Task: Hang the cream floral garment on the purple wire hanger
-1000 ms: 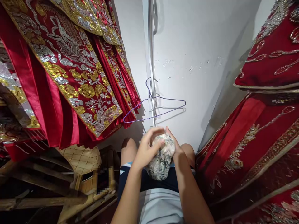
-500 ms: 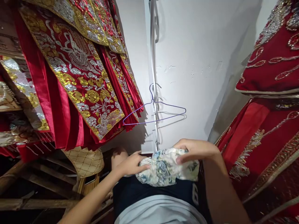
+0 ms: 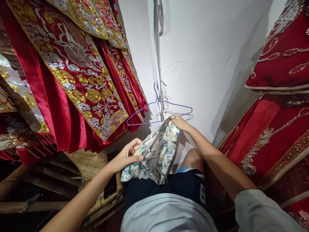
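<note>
A piece of cream cloth with blue and green flowers [image 3: 156, 151] hangs spread between my hands over my lap; its full shape is hidden in folds. My right hand [image 3: 180, 123] is closed on its upper edge, just under the purple wire hanger [image 3: 142, 109]. Lower down, my left hand [image 3: 130, 154] pinches the cloth's left side between thumb and fingers. The hanger hangs by its hook at the white wall strip, with no garment on it.
Red garments with gold and silver embroidery [image 3: 93, 93] hang at the left. More red beaded garments [image 3: 260, 135] hang at the right. Bamboo bars [image 3: 33, 206] and a quilted cream panel [image 3: 89, 164] are at lower left. A white wall [image 3: 193, 42] stands ahead.
The cloth has gone from bunched on my lap to lifted and spread. My right hand has moved up and forward toward the hanger; my left hand has risen slightly.
</note>
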Motion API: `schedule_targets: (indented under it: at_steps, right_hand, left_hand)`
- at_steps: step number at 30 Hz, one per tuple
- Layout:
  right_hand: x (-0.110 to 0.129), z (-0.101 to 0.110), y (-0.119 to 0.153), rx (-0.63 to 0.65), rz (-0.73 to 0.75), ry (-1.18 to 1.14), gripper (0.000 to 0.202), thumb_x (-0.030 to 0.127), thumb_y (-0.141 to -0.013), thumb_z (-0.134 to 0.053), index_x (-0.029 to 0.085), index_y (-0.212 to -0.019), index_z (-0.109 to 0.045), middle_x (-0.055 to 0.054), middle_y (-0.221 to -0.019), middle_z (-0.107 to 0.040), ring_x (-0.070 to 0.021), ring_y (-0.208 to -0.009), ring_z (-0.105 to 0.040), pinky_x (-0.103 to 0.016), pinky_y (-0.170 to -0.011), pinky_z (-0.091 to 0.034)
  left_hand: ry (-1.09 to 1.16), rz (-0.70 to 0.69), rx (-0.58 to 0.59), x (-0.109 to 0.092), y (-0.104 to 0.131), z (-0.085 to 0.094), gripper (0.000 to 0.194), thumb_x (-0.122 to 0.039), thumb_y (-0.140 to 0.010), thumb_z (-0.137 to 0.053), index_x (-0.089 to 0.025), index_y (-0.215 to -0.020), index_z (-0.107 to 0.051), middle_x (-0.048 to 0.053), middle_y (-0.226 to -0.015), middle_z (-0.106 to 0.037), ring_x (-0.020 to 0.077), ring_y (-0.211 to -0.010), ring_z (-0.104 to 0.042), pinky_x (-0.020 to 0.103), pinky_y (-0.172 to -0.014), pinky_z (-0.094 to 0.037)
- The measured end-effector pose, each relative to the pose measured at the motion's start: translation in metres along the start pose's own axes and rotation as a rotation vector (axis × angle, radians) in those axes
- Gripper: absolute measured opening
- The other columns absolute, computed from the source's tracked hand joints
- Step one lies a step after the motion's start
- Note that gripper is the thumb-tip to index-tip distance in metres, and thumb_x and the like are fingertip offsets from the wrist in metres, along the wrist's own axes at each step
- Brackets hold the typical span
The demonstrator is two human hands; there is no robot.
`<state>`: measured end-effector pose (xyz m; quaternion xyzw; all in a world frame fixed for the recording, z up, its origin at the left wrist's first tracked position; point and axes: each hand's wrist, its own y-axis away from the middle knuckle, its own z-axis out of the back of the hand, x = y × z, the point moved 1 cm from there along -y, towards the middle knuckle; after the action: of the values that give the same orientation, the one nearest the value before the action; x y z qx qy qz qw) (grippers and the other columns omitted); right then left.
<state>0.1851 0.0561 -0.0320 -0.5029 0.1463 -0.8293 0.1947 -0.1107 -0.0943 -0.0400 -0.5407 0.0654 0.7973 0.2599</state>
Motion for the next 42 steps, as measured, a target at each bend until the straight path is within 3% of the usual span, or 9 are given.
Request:
schedule_targets:
  at_steps: [6, 11, 21, 26, 28, 31, 34, 38, 42]
  right_hand:
    - [-0.012, 0.015, 0.022, 0.067, -0.082, -0.034, 0.022, 0.033, -0.071, -0.049, 0.016, -0.069, -0.063, 0.001, -0.060, -0.054, -0.0141, -0.058, -0.043, -0.027, -0.058, -0.033]
    - [0.006, 0.030, 0.041, 0.035, -0.129, 0.071, 0.019, 0.032, -0.071, -0.049, 0.018, -0.059, -0.055, 0.003, -0.053, -0.043, -0.0118, -0.053, -0.036, -0.026, -0.052, -0.026]
    - [0.016, 0.025, 0.051, -0.063, -0.190, 0.144, 0.021, 0.032, -0.073, -0.050, 0.021, -0.056, -0.047, 0.004, -0.048, -0.035, -0.0118, -0.050, -0.033, -0.028, -0.052, -0.023]
    - [0.022, 0.008, 0.060, -0.043, -0.106, 0.082, 0.020, 0.030, -0.075, -0.048, 0.020, -0.058, -0.047, 0.003, -0.053, -0.043, -0.0132, -0.054, -0.040, -0.027, -0.054, -0.027]
    - [0.020, 0.017, 0.063, -0.169, -0.066, 0.073, 0.011, 0.026, -0.071, -0.049, 0.019, -0.069, -0.058, 0.002, -0.059, -0.050, -0.0141, -0.056, -0.043, -0.027, -0.056, -0.031]
    - [0.010, 0.045, 0.063, -0.474, -0.028, 0.081, 0.057, 0.021, -0.065, -0.056, 0.017, -0.122, -0.059, 0.003, -0.067, -0.059, -0.0162, -0.060, -0.050, -0.027, -0.060, -0.037]
    - [-0.004, 0.070, 0.057, -0.545, -0.036, 0.117, 0.082, 0.021, -0.063, -0.062, 0.013, -0.143, -0.046, 0.005, -0.064, -0.057, -0.0166, -0.060, -0.051, -0.028, -0.063, -0.039]
    - [-0.008, 0.094, 0.049, -0.497, -0.104, 0.118, 0.041, 0.025, -0.064, -0.066, 0.010, -0.100, -0.074, 0.004, -0.055, -0.050, -0.0135, -0.054, -0.043, -0.029, -0.057, -0.033]
    - [0.011, 0.118, 0.054, -0.191, -0.115, -0.004, 0.030, 0.039, -0.061, -0.081, 0.014, -0.059, -0.065, 0.000, -0.052, -0.053, -0.0129, -0.052, -0.045, -0.028, -0.053, -0.031]
  left_hand:
    - [-0.762, 0.023, -0.063, 0.014, -0.014, 0.031, 0.028, -0.048, -0.091, -0.054, -0.020, -0.097, -0.054, -0.002, -0.069, -0.056, 0.0168, -0.063, -0.050, 0.028, -0.064, -0.037]
    - [-1.082, -0.093, -0.126, 0.015, -0.028, 0.051, 0.031, -0.047, -0.093, -0.050, -0.019, -0.087, -0.062, 0.010, -0.099, -0.070, 0.0289, -0.098, -0.062, 0.046, -0.100, -0.039]
    - [-0.932, -0.313, -0.417, -0.033, -0.054, 0.042, 0.015, -0.029, -0.088, -0.046, -0.019, -0.083, -0.055, 0.015, -0.135, -0.059, 0.0326, -0.126, -0.051, 0.046, -0.107, -0.040]
    - [-0.776, -0.356, -0.542, -0.050, -0.100, 0.034, 0.023, -0.025, -0.088, -0.046, -0.018, -0.109, -0.052, 0.009, -0.102, -0.068, 0.0221, -0.088, -0.063, 0.033, -0.081, -0.047]
    - [-0.827, -0.319, -0.587, -0.049, -0.113, 0.034, 0.029, -0.028, -0.088, -0.047, -0.019, -0.115, -0.053, 0.005, -0.087, -0.067, 0.0208, -0.073, -0.060, 0.030, -0.071, -0.043]
    - [-0.939, -0.310, -0.548, -0.042, -0.121, 0.037, 0.029, -0.030, -0.089, -0.046, -0.020, -0.113, -0.058, 0.004, -0.077, -0.065, 0.0213, -0.068, -0.058, 0.030, -0.066, -0.039]
    - [-0.945, -0.352, -0.512, -0.037, -0.120, 0.039, 0.030, -0.032, -0.091, -0.044, -0.019, -0.111, -0.063, 0.004, -0.078, -0.066, 0.0207, -0.070, -0.059, 0.029, -0.067, -0.039]
    - [-0.922, -0.315, -0.549, -0.038, -0.116, 0.041, 0.028, -0.033, -0.090, -0.047, -0.020, -0.107, -0.065, 0.003, -0.077, -0.065, 0.0196, -0.070, -0.057, 0.028, -0.067, -0.039]
    - [-0.815, -0.361, -0.702, -0.042, -0.110, 0.061, 0.025, -0.038, -0.089, -0.053, -0.017, -0.096, -0.065, 0.009, -0.100, -0.063, 0.0218, -0.091, -0.059, 0.030, -0.078, -0.044]
